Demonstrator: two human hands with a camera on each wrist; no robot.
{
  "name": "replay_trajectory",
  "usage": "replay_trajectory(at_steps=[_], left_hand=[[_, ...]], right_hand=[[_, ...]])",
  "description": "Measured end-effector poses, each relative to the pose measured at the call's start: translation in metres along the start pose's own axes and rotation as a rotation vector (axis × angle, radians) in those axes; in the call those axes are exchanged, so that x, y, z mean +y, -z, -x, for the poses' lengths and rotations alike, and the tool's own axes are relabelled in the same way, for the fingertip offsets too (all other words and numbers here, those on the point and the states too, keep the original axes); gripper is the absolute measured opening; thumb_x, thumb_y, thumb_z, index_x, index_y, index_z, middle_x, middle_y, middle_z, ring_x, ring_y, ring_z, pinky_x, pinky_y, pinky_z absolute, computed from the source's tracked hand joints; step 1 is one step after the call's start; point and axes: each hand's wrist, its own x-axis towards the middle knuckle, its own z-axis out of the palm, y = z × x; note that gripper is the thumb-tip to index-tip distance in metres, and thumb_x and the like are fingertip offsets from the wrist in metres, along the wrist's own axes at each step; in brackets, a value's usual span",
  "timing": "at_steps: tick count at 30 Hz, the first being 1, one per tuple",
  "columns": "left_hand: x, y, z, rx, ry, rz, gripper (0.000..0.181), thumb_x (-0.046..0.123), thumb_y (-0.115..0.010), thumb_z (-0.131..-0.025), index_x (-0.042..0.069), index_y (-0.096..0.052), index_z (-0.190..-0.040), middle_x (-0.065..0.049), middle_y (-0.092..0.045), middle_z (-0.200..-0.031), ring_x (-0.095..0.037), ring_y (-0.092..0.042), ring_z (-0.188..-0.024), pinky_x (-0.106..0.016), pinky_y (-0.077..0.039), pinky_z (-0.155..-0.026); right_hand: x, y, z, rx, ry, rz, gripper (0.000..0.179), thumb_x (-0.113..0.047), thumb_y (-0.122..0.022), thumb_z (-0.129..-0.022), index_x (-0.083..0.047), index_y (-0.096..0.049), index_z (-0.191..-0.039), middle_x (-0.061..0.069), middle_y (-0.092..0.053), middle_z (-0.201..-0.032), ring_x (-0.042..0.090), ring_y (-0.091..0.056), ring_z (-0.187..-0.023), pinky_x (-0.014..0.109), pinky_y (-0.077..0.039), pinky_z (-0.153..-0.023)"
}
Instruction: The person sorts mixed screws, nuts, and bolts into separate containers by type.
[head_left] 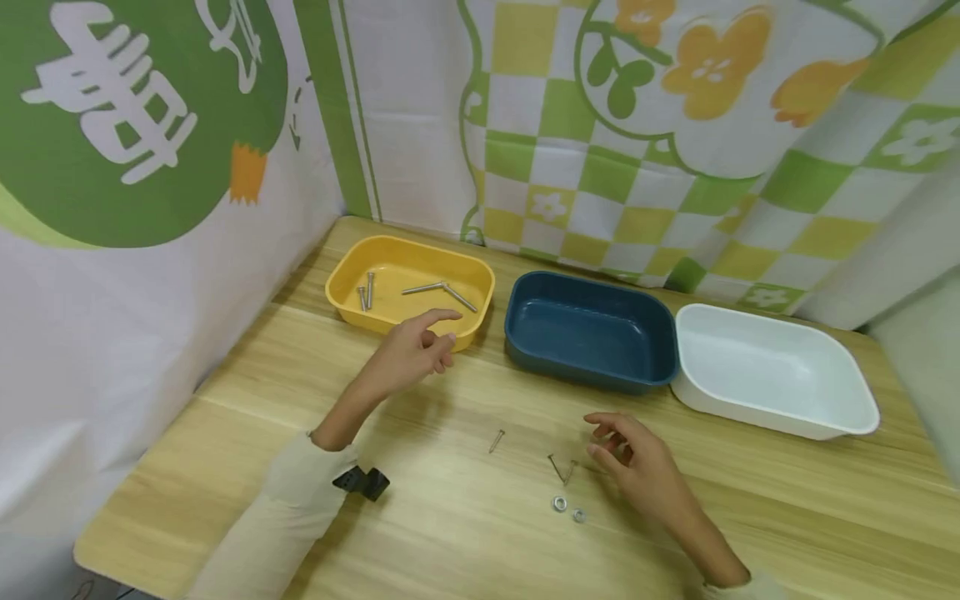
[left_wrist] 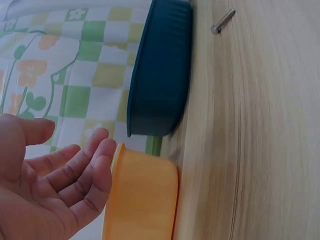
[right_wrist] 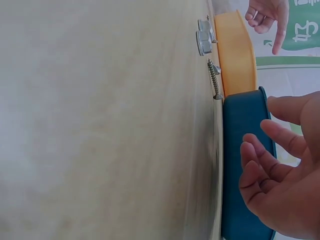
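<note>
My left hand (head_left: 408,354) hovers over the front right rim of the yellow bin (head_left: 352,312), fingers loosely bent with nothing between them. Inside that bin lie several long bolts (head_left: 423,289). My right hand (head_left: 637,462) is above the table, in front of the blue bin (head_left: 592,375), its fingers relaxed around nothing. Just left of it are two screws (head_left: 557,468) lying with their ends close together, and two hex nuts (head_left: 559,503) nearer to me. A single screw (head_left: 497,441) lies farther left; the left wrist view shows a threaded screw (left_wrist: 223,22) too.
A white bin (head_left: 772,417) stands right beside the blue one, with nothing visible in it. The bins form a row along the back of the wooden table (head_left: 420,517). Behind them hangs a checkered curtain (head_left: 592,192). A black strap (head_left: 362,482) sits at my left sleeve.
</note>
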Motion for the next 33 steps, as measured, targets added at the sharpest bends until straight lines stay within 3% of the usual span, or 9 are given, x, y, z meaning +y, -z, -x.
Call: replay_trajectory(at_steps=[6, 11, 16, 21, 28, 33], left_hand=[[0.0, -0.01, 0.0, -0.08, 0.034, 0.064, 0.049, 0.014, -0.051, -0.105, 0.005, -0.04, -0.152, -0.024, -0.068, -0.086, -0.041, -0.068, -0.079, -0.043, -0.058, -0.069], [-0.002, -0.021, -0.003, -0.105, 0.075, 0.11, 0.056, 0.016, -0.052, -0.105, 0.01, -0.032, -0.157, -0.025, -0.068, -0.089, -0.038, -0.067, -0.077, -0.041, -0.058, -0.068], [-0.002, -0.032, -0.009, -0.076, 0.094, 0.129, 0.062, 0.017, -0.053, -0.104, 0.015, -0.027, -0.16, -0.024, -0.068, -0.093, -0.037, -0.066, -0.076, -0.04, -0.058, -0.067], [-0.001, -0.043, -0.016, -0.047, 0.083, 0.094, 0.064, 0.016, -0.054, -0.102, 0.016, -0.025, -0.16, -0.021, -0.068, -0.095, -0.037, -0.066, -0.075, -0.038, -0.057, -0.064], [-0.002, -0.055, -0.029, -0.017, 0.047, 0.011, 0.065, 0.019, -0.055, -0.101, 0.009, -0.026, -0.159, -0.017, -0.067, -0.088, -0.031, -0.067, -0.072, -0.03, -0.046, -0.052], [-0.004, -0.062, -0.036, -0.008, 0.036, 0.011, 0.065, 0.02, -0.055, -0.101, 0.007, -0.026, -0.158, -0.018, -0.066, -0.085, -0.03, -0.069, -0.071, -0.032, -0.051, -0.055]], right_hand=[[-0.001, 0.001, 0.007, -0.048, -0.034, 0.015, 0.037, 0.0, -0.076, -0.087, -0.005, -0.067, -0.123, 0.003, -0.064, -0.095, 0.01, -0.058, -0.078, 0.026, -0.05, -0.065], [0.001, 0.007, 0.012, -0.072, -0.083, -0.01, 0.041, -0.001, -0.075, -0.088, -0.003, -0.064, -0.127, 0.005, -0.064, -0.098, 0.01, -0.06, -0.08, 0.027, -0.051, -0.068], [0.004, 0.014, 0.014, -0.117, -0.167, -0.049, 0.045, -0.006, -0.074, -0.091, -0.002, -0.059, -0.133, 0.005, -0.064, -0.102, 0.011, -0.06, -0.082, 0.027, -0.051, -0.07], [0.009, 0.018, 0.016, -0.157, -0.199, -0.075, 0.05, -0.006, -0.075, -0.09, 0.001, -0.055, -0.135, 0.005, -0.064, -0.102, 0.011, -0.059, -0.081, 0.026, -0.051, -0.07], [0.011, 0.025, 0.02, -0.189, -0.254, -0.066, 0.056, -0.006, -0.079, -0.085, 0.004, -0.055, -0.134, 0.0, -0.063, -0.084, 0.009, -0.055, -0.07, 0.025, -0.047, -0.061], [0.013, 0.028, 0.027, -0.19, -0.268, -0.035, 0.05, -0.008, -0.08, -0.084, 0.003, -0.059, -0.128, -0.003, -0.061, -0.077, 0.008, -0.053, -0.065, 0.024, -0.045, -0.057]])
